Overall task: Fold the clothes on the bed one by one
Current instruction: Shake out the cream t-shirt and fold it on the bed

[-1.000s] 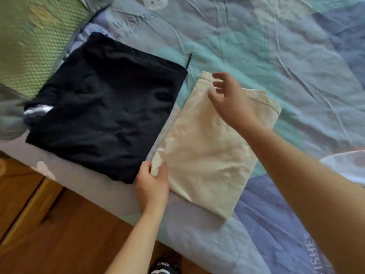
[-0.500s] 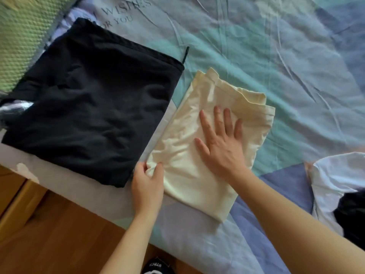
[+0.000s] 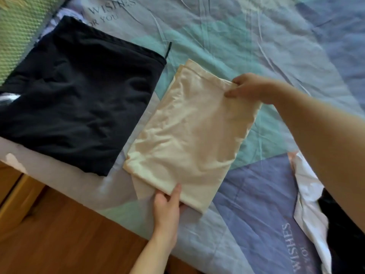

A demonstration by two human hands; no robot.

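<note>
Cream folded garment (image 3: 189, 135) pinched by two hands (left (image 3: 167, 202) near, right (image 3: 248, 89) far); one black garment (image 3: 79, 99) beside.

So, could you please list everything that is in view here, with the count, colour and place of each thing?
folded black garment: one, black, flat on the bed at left, near its edge
cream garment: one, cream, folded, right of the black one
unfolded clothes: a white piece and a dark piece, bunched at the right edge, partly behind the right arm
bed cover: one, teal, blue and grey patches with printed words, under all the clothes
green textured mat: one, green, top left corner
wooden floor: brown, bottom left
left hand: one, grips the near edge of the cream garment
right hand: one, pinches its far right corner
</note>
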